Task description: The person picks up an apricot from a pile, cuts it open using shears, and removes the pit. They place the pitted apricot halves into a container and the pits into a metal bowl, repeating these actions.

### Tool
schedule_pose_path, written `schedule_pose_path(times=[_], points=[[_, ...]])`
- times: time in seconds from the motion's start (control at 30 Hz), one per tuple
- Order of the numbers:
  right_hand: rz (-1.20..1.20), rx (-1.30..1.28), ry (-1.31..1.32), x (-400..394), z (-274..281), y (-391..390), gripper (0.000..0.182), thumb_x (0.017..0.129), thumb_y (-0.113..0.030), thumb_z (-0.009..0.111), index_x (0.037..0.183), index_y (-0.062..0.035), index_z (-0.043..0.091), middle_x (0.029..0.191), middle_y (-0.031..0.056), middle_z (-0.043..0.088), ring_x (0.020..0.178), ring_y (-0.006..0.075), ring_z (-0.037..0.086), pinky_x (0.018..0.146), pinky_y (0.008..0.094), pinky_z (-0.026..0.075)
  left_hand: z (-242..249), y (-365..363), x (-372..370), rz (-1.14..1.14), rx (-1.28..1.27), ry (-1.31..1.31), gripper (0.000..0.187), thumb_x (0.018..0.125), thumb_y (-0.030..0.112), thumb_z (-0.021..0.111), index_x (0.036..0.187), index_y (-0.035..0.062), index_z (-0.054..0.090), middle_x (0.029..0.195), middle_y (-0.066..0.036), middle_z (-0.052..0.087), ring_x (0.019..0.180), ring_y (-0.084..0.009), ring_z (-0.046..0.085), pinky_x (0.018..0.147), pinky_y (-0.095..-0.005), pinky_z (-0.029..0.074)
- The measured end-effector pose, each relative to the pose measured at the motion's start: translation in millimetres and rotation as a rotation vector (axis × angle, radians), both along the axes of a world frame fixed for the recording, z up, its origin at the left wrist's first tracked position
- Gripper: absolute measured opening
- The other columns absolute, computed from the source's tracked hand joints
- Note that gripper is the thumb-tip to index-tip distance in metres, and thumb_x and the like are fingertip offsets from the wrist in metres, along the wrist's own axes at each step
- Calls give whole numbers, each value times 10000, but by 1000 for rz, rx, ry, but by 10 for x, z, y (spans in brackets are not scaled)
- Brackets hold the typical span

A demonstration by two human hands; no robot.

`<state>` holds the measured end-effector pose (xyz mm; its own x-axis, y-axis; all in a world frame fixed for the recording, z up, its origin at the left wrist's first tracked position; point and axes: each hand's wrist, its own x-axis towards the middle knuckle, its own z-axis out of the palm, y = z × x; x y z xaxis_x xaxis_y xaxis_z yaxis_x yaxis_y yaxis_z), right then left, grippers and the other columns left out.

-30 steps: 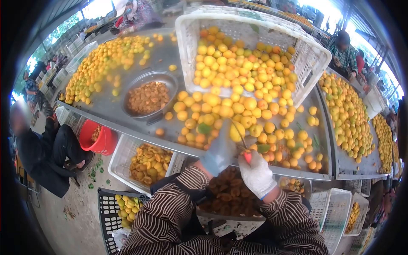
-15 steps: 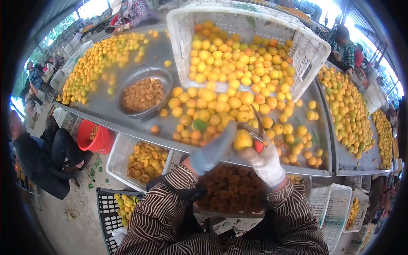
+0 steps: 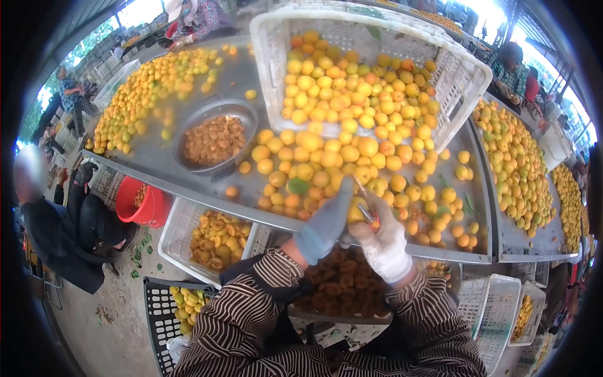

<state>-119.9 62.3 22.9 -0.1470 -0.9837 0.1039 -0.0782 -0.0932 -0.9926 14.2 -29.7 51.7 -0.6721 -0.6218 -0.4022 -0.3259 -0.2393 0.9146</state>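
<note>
My left hand [image 3: 323, 223], in a grey-blue glove, is closed around an apricot [image 3: 355, 213] at the front edge of the metal table; the fingers are partly hidden. In a white glove, my right hand [image 3: 384, 245] grips a small knife [image 3: 364, 210] with a red part on its handle and a thin blade pointing up. Knife and apricot meet between the two hands. Just beyond lies a pile of loose apricots [image 3: 308, 157], spilling from a tilted white crate [image 3: 465, 78]. Below my hands, a container holds dark brownish fruit halves [image 3: 339, 283], partly in shadow.
A metal bowl [image 3: 254, 125] of apricot pits stands left on the table [image 3: 239, 217]. A white crate [image 3: 166, 245] of halved fruit, a red bucket [image 3: 154, 210] and a black crate [image 3: 154, 314] are at lower left. A seated person [image 3: 63, 226] is left; others work at the far tables.
The knife blade has swung lower and my right hand has turned and come closer to my left. The apricot is now more covered by the hands. The view has shifted slightly.
</note>
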Motion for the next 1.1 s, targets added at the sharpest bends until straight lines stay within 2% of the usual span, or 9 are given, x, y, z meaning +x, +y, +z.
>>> schedule_pose_path(times=[0.03,0.1,0.4,0.5,0.6,0.7,0.87,1.03,1.1], points=[[-44,-41,25,43,47,9,750,890,-352,730,1397,84,389,1026,118,657,851,147,651,783,258,522,-162,-4,-8,2,0,0,583,1060,399,330,1519,58,215,1126,-189,631,991,-300,646,862,-353,525],[-89,-82,49,60,4,11,744,894,-350,725,1396,85,391,1058,127,657,896,166,655,821,267,518,-655,26,-46,21,-855,142,600,1025,275,443,1500,-19,223,1190,-215,594,998,-355,616,893,-389,499],[-150,-166,48,129,-27,-9,630,931,-258,682,1376,91,405,1178,136,632,1059,153,580,932,287,466,-805,208,-162,320,-1464,20,736,891,134,605,1458,-144,226,1240,-258,544,978,-390,562,871,-446,474],[-142,-83,-36,133,2,-2,595,932,-233,678,1367,81,420,1161,116,640,1038,129,573,913,274,469,-717,224,-262,434,-1093,445,402,1045,233,413,1329,-39,494,1130,-149,660,939,-215,649,796,-295,492],[-165,-91,-115,161,-41,-39,548,940,-215,666,1358,60,441,1125,90,644,1000,112,572,891,263,474,-672,196,-281,529,-1391,227,387,1049,240,410,1268,-44,554,1122,-162,675,889,-184,652,769,-278,486],[-237,-80,-173,187,-69,-75,445,947,-191,657,1294,42,505,1053,59,644,936,103,569,856,248,475,-533,213,-336,513,-998,328,372,1036,220,422,1260,-45,556,1164,-184,660,898,-232,656,774,-308,500],[-288,25,-437,89,-58,-173,297,976,-236,618,1156,-2,585,953,4,622,853,61,526,760,219,460,-525,252,-391,407,-1141,165,369,1019,175,443,1304,-55,488,1229,-217,620,944,-282,646,821,-343,505],[-185,123,-898,-25,81,-206,289,1011,-432,515,895,-168,537,529,-73,365,384,70,328,365,234,237,-479,150,-389,402,-1144,268,346,1038,172,427,1284,-67,468,1299,-211,598,1004,-231,633,870,-332,507],[-59,134,-973,-185,52,-193,321,989,-483,526,902,-175,541,528,-78,359,385,61,316,365,229,226,-325,162,-291,407,-339,473,432,1051,301,398,1307,-39,473,1230,-155,623,904,-185,615,800,-328,509]])
